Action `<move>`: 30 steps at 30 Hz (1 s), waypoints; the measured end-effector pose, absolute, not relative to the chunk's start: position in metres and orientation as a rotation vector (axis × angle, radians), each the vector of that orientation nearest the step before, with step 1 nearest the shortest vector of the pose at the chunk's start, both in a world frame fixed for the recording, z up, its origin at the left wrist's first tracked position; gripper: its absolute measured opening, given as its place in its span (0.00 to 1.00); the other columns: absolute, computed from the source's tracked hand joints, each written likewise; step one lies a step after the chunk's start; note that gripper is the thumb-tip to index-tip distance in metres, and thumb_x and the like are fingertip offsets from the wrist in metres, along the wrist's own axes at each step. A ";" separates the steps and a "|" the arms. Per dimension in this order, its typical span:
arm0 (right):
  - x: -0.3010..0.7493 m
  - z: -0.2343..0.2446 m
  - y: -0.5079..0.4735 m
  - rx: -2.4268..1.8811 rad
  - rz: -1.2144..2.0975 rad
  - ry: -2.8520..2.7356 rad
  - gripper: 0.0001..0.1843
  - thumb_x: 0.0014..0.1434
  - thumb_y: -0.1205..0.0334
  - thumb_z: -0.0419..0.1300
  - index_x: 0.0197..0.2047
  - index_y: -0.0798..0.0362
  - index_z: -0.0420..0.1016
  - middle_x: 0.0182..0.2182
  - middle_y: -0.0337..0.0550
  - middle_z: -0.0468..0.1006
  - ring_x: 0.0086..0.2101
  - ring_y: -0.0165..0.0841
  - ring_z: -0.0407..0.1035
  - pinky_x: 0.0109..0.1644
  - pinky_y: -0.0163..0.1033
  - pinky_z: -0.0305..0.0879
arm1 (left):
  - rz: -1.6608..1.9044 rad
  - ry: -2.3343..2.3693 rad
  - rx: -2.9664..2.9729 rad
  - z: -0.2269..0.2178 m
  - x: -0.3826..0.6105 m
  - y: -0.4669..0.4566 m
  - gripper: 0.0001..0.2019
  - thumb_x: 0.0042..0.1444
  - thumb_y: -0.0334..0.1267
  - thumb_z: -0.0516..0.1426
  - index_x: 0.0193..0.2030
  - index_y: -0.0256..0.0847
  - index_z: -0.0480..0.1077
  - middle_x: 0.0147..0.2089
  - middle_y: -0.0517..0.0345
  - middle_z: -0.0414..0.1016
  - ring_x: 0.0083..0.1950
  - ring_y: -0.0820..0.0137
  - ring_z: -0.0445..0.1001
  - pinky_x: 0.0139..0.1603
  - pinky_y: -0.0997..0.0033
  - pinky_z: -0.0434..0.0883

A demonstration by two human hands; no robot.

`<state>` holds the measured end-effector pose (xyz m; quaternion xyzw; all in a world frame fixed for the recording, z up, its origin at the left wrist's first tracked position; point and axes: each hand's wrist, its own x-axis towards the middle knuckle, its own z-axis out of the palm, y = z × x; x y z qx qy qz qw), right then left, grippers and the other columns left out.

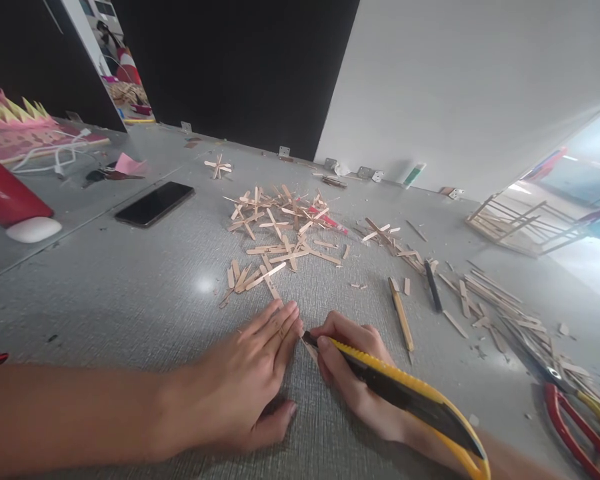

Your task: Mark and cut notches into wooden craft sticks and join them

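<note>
My right hand (355, 373) is wrapped round a yellow and black utility knife (400, 387), its tip pointing left at a wooden craft stick (310, 350) on the table. My left hand (255, 377) lies flat with its fingers stretched forward and the thumb apart. Its fingertips press down beside the knife tip, where that stick runs under or against them; how much of it they cover is hidden. Just beyond these fingertips another craft stick (271, 285) sticks out towards the pile. A loose pile of craft sticks (290, 227), some crossed together, spreads ahead of both hands.
A black phone (155, 204) lies left of the pile, near a red cylinder (10, 190) with a white end. Right of my right hand lie a yellowish cutter (401, 317), a dark slim tool (433, 287) and red-handled scissors (575, 427) among scraps. Panels stand behind.
</note>
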<state>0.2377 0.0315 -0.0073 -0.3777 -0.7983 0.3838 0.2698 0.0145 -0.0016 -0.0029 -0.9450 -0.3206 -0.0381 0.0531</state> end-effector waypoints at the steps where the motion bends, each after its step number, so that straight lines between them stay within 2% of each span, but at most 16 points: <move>1: 0.236 -0.007 0.030 -1.018 1.024 -2.154 0.12 0.72 0.59 0.53 0.35 0.49 0.64 0.19 0.31 0.66 0.19 0.27 0.64 0.25 0.36 0.55 | -0.126 -0.970 -2.860 -0.004 0.015 -0.002 0.38 0.71 0.52 0.46 0.68 0.10 0.63 0.68 0.17 0.64 0.73 0.38 0.61 0.74 0.46 0.51; 5: 0.233 -0.005 0.026 -1.003 1.042 -2.182 0.06 0.70 0.61 0.55 0.39 0.50 0.66 0.19 0.27 0.60 0.17 0.26 0.56 0.24 0.36 0.52 | -0.175 -0.957 -2.802 -0.009 0.015 -0.002 0.39 0.70 0.53 0.46 0.67 0.10 0.64 0.67 0.18 0.66 0.72 0.37 0.64 0.76 0.45 0.46; 12: 0.236 -0.007 0.024 -0.943 1.010 -2.199 0.08 0.69 0.63 0.55 0.36 0.49 0.63 0.20 0.27 0.57 0.17 0.25 0.54 0.23 0.35 0.49 | -0.145 -0.983 -2.778 -0.010 0.016 -0.004 0.40 0.70 0.54 0.46 0.67 0.10 0.64 0.67 0.20 0.67 0.72 0.38 0.63 0.77 0.46 0.41; 17: 0.238 -0.011 0.023 -0.954 1.070 -2.149 0.09 0.70 0.60 0.57 0.37 0.49 0.63 0.20 0.28 0.61 0.17 0.25 0.56 0.23 0.35 0.50 | -0.140 -0.967 -2.774 -0.008 0.015 -0.004 0.39 0.70 0.54 0.45 0.67 0.11 0.64 0.67 0.21 0.68 0.72 0.39 0.64 0.77 0.46 0.42; 22: 0.234 -0.011 0.022 -1.062 1.126 -1.979 0.17 0.74 0.52 0.51 0.33 0.49 0.64 0.17 0.32 0.67 0.16 0.25 0.60 0.22 0.33 0.53 | -0.152 -0.934 -2.787 -0.009 0.015 -0.003 0.39 0.70 0.52 0.45 0.67 0.09 0.64 0.67 0.17 0.66 0.72 0.37 0.63 0.76 0.44 0.43; 25: 0.231 -0.008 0.022 -1.091 1.158 -1.958 0.19 0.75 0.50 0.50 0.33 0.50 0.65 0.17 0.32 0.67 0.15 0.25 0.59 0.20 0.32 0.53 | -0.163 -0.945 -2.794 -0.010 0.015 -0.004 0.39 0.70 0.53 0.46 0.67 0.10 0.64 0.67 0.18 0.67 0.73 0.37 0.62 0.76 0.45 0.42; 30: 0.230 -0.006 0.022 -1.080 1.144 -1.973 0.20 0.75 0.51 0.51 0.30 0.49 0.61 0.16 0.30 0.66 0.16 0.25 0.59 0.22 0.33 0.56 | -0.165 -0.961 -2.814 -0.012 0.014 -0.004 0.39 0.70 0.53 0.46 0.68 0.09 0.62 0.68 0.17 0.64 0.73 0.37 0.61 0.77 0.45 0.40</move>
